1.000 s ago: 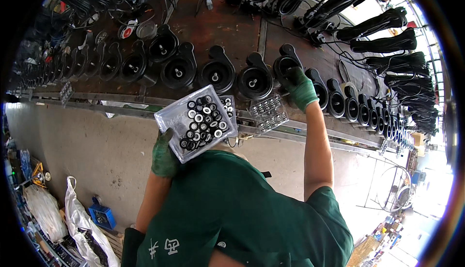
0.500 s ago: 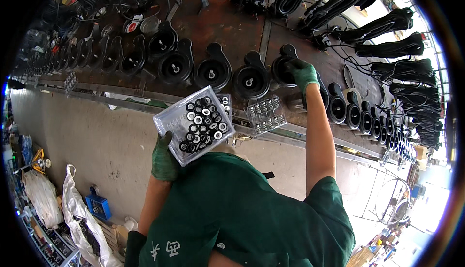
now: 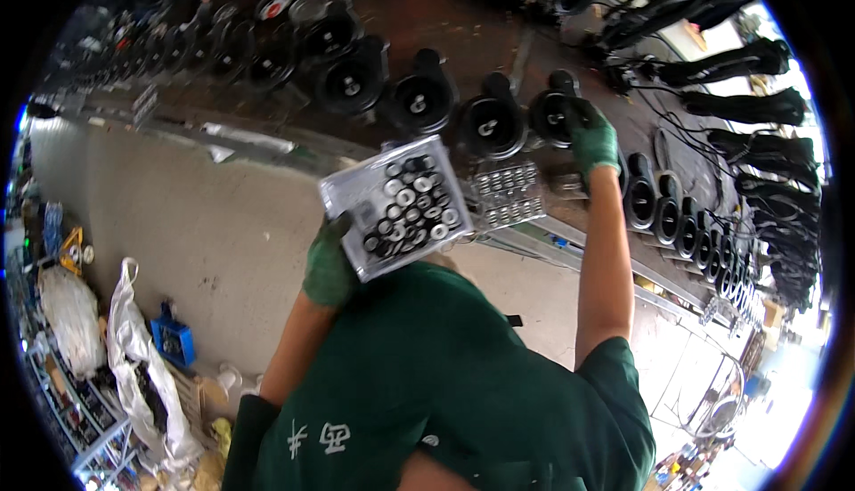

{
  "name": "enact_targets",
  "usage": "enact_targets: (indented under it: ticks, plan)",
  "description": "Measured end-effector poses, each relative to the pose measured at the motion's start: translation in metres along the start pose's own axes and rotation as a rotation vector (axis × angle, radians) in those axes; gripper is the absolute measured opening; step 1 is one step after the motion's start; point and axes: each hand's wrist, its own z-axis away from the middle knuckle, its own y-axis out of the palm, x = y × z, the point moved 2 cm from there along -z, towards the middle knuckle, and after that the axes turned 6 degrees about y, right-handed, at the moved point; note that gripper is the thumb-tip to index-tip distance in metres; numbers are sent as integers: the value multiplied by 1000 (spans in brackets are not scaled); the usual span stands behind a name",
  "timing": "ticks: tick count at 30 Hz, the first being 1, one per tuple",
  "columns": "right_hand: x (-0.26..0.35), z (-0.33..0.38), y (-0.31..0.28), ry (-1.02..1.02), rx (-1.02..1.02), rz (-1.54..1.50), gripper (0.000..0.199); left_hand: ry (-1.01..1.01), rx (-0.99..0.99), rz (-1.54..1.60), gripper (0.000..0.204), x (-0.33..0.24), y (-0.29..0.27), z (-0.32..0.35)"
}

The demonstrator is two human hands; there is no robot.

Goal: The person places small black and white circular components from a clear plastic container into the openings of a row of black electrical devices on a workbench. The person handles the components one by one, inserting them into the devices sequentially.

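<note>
My left hand (image 3: 329,264), in a green glove, grips a clear plastic box (image 3: 349,190) by its near left corner. Inside lie many small black and pale rings (image 3: 414,211), loosely heaped. At the bench, my right hand (image 3: 594,142), also gloved in green, is at the right rim of a black round housing (image 3: 541,121) with a short neck. Its dark fingertips are bent together and blurred; whatever they may hold is hidden. A small light pin shows in the middle of that housing's cup. To its left stands a similar housing (image 3: 492,128) with a pin.
A clear tray of small metal parts (image 3: 508,195) sits at the bench's front edge, beside the box. Similar black housings (image 3: 419,102) line the bench both ways. Bundled black cables (image 3: 726,64) lie behind and to the right. White sacks (image 3: 138,357) stand on the floor at left.
The whole view has shifted, carrying the scene right. My right fingers have drawn from the housing's cup toward its right rim, uncovering the pin. The box stays in my left hand.
</note>
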Motion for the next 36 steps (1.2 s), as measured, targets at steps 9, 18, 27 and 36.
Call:
enact_targets:
  ticks: [9,18,27,36]
  plan:
    - [182,173,80,-689,500,331,37,-57,138,41,76,-14,7,-2]
    - [179,199,111,-462,599,744,37,-114,264,117,74,2,-3,2]
    - [166,194,89,-584,589,618,28,-95,195,146,70,24,5,-1]
    - [109,174,31,-821,617,534,33,-95,121,38,66,89,54,-5]
